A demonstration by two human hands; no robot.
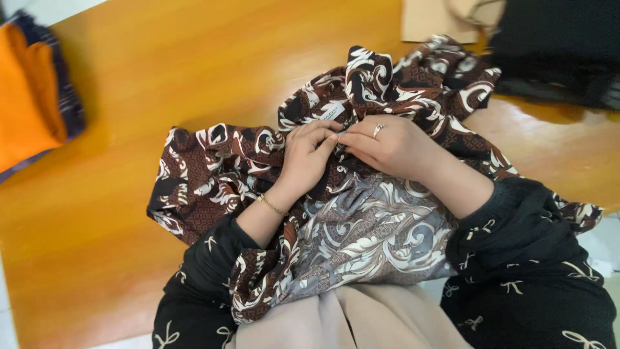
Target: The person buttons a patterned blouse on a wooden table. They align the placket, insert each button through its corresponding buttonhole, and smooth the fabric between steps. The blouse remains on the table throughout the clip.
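A brown, black and white patterned garment (213,171) lies crumpled across the orange wooden table (129,84), its paler grey inner side (368,232) turned up toward me. My left hand (309,157) and my right hand (394,145) meet at the middle of the cloth, fingertips pinching the fabric together just below a small white label (334,111). A ring sits on my right hand and a thin bracelet on my left wrist. Both my sleeves are black with a pale bow print.
An orange folded cloth (26,97) over a dark striped one lies at the table's left edge. A black fabric pile (555,52) and a tan flat piece (429,19) sit at the far right. The table's near edge runs by my lap.
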